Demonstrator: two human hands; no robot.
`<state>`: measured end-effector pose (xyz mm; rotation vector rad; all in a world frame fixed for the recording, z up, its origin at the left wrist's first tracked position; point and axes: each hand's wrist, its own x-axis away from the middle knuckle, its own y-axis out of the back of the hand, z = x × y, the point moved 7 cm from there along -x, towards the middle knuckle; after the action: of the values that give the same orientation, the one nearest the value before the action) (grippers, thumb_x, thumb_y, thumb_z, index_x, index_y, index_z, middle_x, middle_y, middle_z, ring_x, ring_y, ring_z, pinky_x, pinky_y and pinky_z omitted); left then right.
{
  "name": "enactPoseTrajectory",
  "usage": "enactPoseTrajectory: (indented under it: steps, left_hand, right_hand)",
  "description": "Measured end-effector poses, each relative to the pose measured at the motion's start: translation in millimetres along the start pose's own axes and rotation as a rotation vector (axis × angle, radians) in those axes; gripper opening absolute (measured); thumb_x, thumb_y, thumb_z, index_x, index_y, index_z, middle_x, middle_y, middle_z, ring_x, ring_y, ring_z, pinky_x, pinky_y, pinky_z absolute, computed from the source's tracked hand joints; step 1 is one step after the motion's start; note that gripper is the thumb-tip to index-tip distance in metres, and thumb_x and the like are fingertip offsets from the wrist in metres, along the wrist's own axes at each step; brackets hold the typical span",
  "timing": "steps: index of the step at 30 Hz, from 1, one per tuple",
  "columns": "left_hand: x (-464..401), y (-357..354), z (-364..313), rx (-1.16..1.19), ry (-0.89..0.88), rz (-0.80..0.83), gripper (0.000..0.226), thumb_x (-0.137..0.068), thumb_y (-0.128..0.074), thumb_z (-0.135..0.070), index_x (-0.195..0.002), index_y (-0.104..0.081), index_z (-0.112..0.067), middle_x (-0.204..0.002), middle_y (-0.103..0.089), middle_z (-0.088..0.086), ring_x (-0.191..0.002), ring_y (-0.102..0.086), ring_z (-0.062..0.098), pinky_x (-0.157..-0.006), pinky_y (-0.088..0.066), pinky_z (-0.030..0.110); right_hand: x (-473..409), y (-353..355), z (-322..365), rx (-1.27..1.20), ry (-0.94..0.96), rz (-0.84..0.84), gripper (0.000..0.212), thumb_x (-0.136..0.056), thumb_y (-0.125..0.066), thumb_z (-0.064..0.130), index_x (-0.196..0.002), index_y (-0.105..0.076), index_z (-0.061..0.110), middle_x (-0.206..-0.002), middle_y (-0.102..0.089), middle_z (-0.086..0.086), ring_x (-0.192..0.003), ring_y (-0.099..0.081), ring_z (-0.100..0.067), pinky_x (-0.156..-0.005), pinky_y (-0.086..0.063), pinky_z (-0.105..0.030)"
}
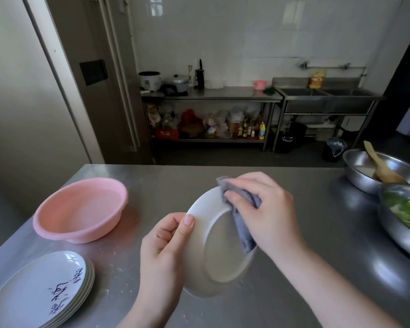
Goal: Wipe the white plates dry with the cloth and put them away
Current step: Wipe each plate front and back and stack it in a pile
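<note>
Hands [166,242] tilt plate [223,259] — underside facing camera.

Counts on your steel counter

You have one white plate [220,263] in hand, one grey cloth [243,223], one pink basin [81,209], a stack of about four patterned plates [40,294], two metal bowls [374,171] and one wooden spatula [380,166].

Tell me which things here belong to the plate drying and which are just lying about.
In use: white plate, left hand gripping its rim; grey cloth in right hand; stacked plates.
Lying about: pink basin, steel bowls, wooden spatula, greens.
</note>
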<state>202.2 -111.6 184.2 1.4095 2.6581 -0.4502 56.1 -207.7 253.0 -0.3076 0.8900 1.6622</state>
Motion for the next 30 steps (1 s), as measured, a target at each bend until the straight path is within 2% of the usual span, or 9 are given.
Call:
enactPoseTrajectory:
  steps: [2,6,12,16,21,25,28,30]
  left_hand:
    - [-0.4,0.8,-0.3,-0.005,0.004,-0.008,0.024,-0.082,-0.061,-0.034,-0.076,-0.072,-0.014,-0.068,-0.069,0.003,-0.06,-0.059,0.01,-0.052,-0.045,0.017]
    - [0.7,-3.2,2.6,0.067,0.043,0.009,0.024,-0.082,-0.061,-0.032,-0.079,-0.073,-0.011,-0.069,-0.068,0.006,-0.061,-0.06,0.013,-0.053,-0.047,0.019]
    - [1.1,6.8,3.3,0.124,0.072,-0.097,0.027,-0.081,-0.063,-0.036,-0.076,-0.07,-0.011,-0.07,-0.066,0.007,-0.06,-0.056,0.016,-0.051,-0.045,0.02]
    - [2.3,8.9,12.2,0.195,0.152,-0.121,0.022,-0.084,-0.067,-0.033,-0.072,-0.068,-0.014,-0.073,-0.066,0.01,-0.062,-0.056,0.019,-0.053,-0.046,0.025]
    - [-4.4,9.8,1.0,0.105,0.073,-0.083,0.021,-0.082,-0.07,-0.03,-0.074,-0.069,-0.011,-0.07,-0.068,0.007,-0.059,-0.058,0.013,-0.051,-0.047,0.019]
    - [-7.3,9.6,2.6,0.12,0.088,-0.061,0.022,-0.081,-0.07,-0.032,-0.075,-0.07,-0.011,-0.071,-0.068,0.009,-0.059,-0.059,0.015,-0.051,-0.048,0.02]
    - [-2.4,6.4,11.9,0.169,0.147,-0.094,0.022,-0.087,-0.065,-0.028,-0.081,-0.07,-0.007,-0.078,-0.067,0.014,-0.069,-0.059,0.02,-0.058,-0.048,0.026]
    - [-1.7,5.1,17.6,0.262,0.196,-0.134,0.022,-0.091,-0.061,-0.022,-0.081,-0.069,-0.005,-0.081,-0.067,0.016,-0.076,-0.06,0.023,-0.065,-0.048,0.029]
  right_hand:
    - [-0.7,1.8,-0.8,0.033,-0.023,-0.008,0.023,-0.079,-0.073,0.005,-0.094,-0.077,0.023,-0.093,-0.065,0.013,-0.092,-0.06,-0.004,-0.082,-0.041,-0.011]
    - [17.0,-16.8,28.9,0.107,0.235,0.085,0.023,-0.078,-0.073,0.014,-0.1,-0.076,0.022,-0.095,-0.064,0.013,-0.092,-0.056,-0.009,-0.084,-0.044,-0.017]
    - [7.3,0.7,-15.2,-0.015,-0.109,-0.049,0.022,-0.082,-0.071,0.006,-0.096,-0.076,0.022,-0.094,-0.065,0.017,-0.093,-0.061,-0.003,-0.081,-0.042,-0.01]
    - [25.5,-13.7,4.8,0.086,0.092,-0.005,0.027,-0.077,-0.074,0.006,-0.1,-0.076,0.02,-0.097,-0.065,0.011,-0.094,-0.057,-0.007,-0.086,-0.042,-0.013]
    - [12.5,-9.8,2.0,0.006,0.015,0.09,0.027,-0.077,-0.076,0.002,-0.096,-0.077,0.021,-0.094,-0.065,0.012,-0.095,-0.057,-0.006,-0.086,-0.041,-0.011]
    - [18.7,-15.2,19.4,0.107,0.138,0.059,0.025,-0.077,-0.076,0.004,-0.098,-0.077,0.018,-0.092,-0.065,0.009,-0.089,-0.055,-0.011,-0.083,-0.045,-0.02]
    - [27.9,-23.4,28.0,0.161,0.208,0.042,0.024,-0.077,-0.073,0.005,-0.098,-0.077,0.015,-0.091,-0.066,0.005,-0.089,-0.057,-0.017,-0.081,-0.048,-0.028]
    - [37.6,-32.1,33.2,0.184,0.257,0.068,0.025,-0.077,-0.071,0.004,-0.099,-0.076,0.015,-0.093,-0.067,0.002,-0.09,-0.058,-0.019,-0.081,-0.048,-0.028]
